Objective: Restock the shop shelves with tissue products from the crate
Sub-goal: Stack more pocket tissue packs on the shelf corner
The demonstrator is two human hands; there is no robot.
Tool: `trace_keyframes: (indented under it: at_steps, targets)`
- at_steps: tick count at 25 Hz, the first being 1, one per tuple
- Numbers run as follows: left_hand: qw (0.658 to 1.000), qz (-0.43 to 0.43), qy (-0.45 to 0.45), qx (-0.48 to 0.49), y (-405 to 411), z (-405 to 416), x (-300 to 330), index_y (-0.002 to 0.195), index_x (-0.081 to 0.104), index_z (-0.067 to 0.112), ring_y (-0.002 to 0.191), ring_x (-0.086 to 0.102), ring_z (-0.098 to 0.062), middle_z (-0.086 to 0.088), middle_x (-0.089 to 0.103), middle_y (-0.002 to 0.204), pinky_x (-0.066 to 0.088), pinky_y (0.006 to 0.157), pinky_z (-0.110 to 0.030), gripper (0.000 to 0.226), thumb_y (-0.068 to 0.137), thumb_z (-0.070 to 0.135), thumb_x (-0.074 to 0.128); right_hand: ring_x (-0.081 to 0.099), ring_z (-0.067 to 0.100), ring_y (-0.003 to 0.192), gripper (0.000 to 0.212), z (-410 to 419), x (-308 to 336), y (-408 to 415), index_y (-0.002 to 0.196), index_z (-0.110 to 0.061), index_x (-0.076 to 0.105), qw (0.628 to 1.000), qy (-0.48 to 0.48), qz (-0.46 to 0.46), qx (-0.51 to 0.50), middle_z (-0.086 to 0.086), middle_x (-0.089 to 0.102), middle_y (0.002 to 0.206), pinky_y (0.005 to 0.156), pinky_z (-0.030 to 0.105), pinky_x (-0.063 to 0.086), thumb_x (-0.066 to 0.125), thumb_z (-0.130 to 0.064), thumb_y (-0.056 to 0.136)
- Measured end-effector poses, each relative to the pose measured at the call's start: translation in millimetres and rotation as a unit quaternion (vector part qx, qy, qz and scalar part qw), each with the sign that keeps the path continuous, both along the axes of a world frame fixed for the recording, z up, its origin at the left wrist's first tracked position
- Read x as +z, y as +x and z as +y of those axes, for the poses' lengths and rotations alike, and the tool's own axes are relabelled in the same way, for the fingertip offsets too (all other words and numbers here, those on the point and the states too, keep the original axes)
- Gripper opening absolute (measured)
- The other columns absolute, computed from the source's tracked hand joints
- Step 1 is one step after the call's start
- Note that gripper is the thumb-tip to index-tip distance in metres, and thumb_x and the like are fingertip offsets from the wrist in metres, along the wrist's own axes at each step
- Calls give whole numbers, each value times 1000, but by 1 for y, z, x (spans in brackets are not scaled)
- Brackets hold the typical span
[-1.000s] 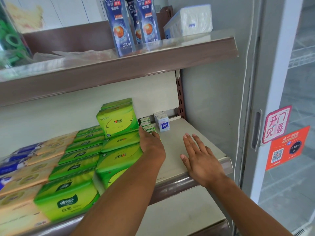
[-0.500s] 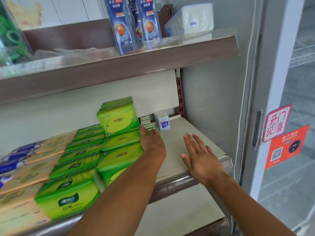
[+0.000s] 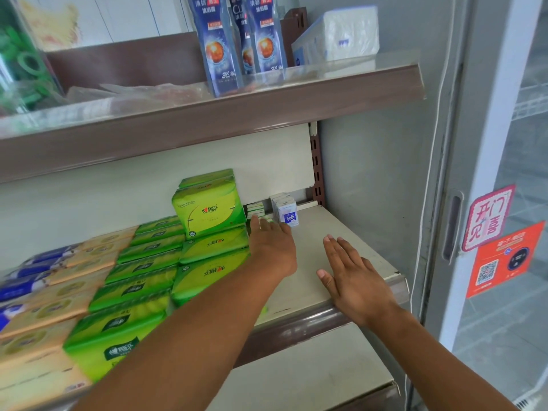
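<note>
A person's left hand (image 3: 272, 247) reaches deep along the middle shelf (image 3: 350, 232), its fingers stretched toward small green tissue packets (image 3: 255, 209) at the back, beside the green tissue packs (image 3: 212, 247); whether the fingertips touch them cannot be told. The right hand (image 3: 355, 277) lies flat and spread, palm down, on the bare shelf near its front edge, holding nothing. The two hands are apart. One green pack (image 3: 207, 210) stands upright on top of the flat rows, and just right of the small packets stands a row of small white tissue packets (image 3: 286, 213). Further left lie orange tissue packs (image 3: 59, 295) and blue ones (image 3: 26, 271). On the upper shelf (image 3: 207, 120) stand blue shampoo bottles (image 3: 216, 46) and a white wrapped pack (image 3: 341, 35). A glass door (image 3: 489, 173) with red stickers (image 3: 489, 218) stands to the right.
</note>
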State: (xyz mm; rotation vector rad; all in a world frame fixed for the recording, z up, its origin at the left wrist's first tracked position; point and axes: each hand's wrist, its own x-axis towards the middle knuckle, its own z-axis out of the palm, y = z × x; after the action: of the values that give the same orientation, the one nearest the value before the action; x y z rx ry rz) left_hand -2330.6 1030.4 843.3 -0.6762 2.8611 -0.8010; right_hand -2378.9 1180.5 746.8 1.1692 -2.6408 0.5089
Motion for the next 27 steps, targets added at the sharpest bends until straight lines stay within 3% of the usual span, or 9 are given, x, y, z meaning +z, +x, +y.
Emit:
trace_keyframes:
  at_steps: [3,5,7,9,11,14,17,19,27]
  targets:
    - [970,163,117,-134,13,-8,18,143,34,18,130,42,-30,-10,47,142,32,108,-43,61,91,48,49,-1,11,149,80,1,7,0,153,-25,-10,998,-41,-45,8,-7,1,162,119,35,17,-7,-67,85]
    - [895,286,285,-192,26,-18,30,139,40,23,123,50,-23,-3,56,132,41,100,-33,50,95,45,49,8,11,148,69,0,17,-1,154,-27,-3,988,-111,-108,12,-7,10,161,118,32,17,10,-59,94]
    - [778,373,460,-210,39,-31,37,135,44,29,120,53,-11,9,60,123,40,98,-22,39,98,41,48,20,11,145,59,-9,29,-5,154,-30,7,958,-209,-196,16,-9,22,158,114,26,17,21,-50,100]
    - [690,444,531,-213,50,-44,40,126,48,38,117,54,-3,15,61,118,39,95,-18,32,96,48,46,30,10,141,55,-29,33,-16,152,-33,20,903,-300,-307,29,-12,36,149,113,23,18,25,-50,100]
    - [655,484,545,-200,60,-53,39,123,50,43,121,52,-2,13,61,123,39,97,-17,36,91,59,49,36,13,138,55,-54,32,-30,148,-37,29,859,-342,-379,42,-12,42,146,117,33,22,26,-57,96]
    - [696,470,512,-180,77,-63,35,134,48,38,128,43,6,23,51,134,37,103,-18,42,92,45,52,42,19,134,50,-92,31,-49,144,-31,39,854,-314,-412,41,1,45,146,115,42,28,26,-49,99]
    - [836,403,322,-189,97,-74,31,147,29,41,137,25,5,24,32,146,24,111,-23,57,94,57,44,47,23,127,51,-128,32,-69,127,-29,52,839,-278,-468,19,7,52,137,112,43,31,28,-57,91]
    - [891,352,205,-200,106,-80,28,150,20,38,142,21,-6,14,26,154,21,115,-29,67,90,64,32,52,22,119,56,-148,31,-82,111,-28,54,816,-289,-501,10,7,56,131,110,45,34,31,-66,76]
    - [953,240,67,-170,123,-83,9,152,19,33,147,18,-20,1,24,159,18,117,-51,67,94,67,18,62,36,112,71,-174,16,-93,126,-7,57,711,-344,-603,109,20,63,123,103,46,43,40,-57,78]
